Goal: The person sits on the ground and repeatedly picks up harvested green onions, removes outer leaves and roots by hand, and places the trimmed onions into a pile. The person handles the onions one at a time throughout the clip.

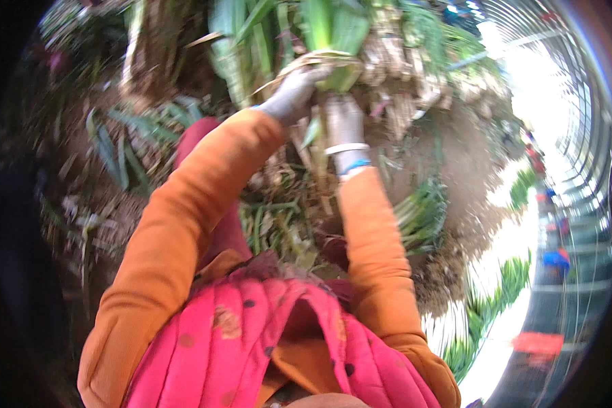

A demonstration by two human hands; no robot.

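Observation:
A bundle of leafy green stalks, apparently leeks [331, 30], lies at the top centre with dry straw-like strands [331, 57] around its leaves. My left hand [296, 92], in a pale glove, is closed on the strands at the bundle's left side. Just to the right and lower, my right hand [343, 115], gloved and with a white band at the wrist, reaches under the leaves; its fingers are blurred and partly hidden, so its grip cannot be made out.
More stalks with pale roots [392, 66] lie to the upper right. A green bunch [423, 217] rests on the soil beside my right forearm. Loose leaves [127, 148] litter the ground at left. Rows of green stalks [500, 296] stand at far right.

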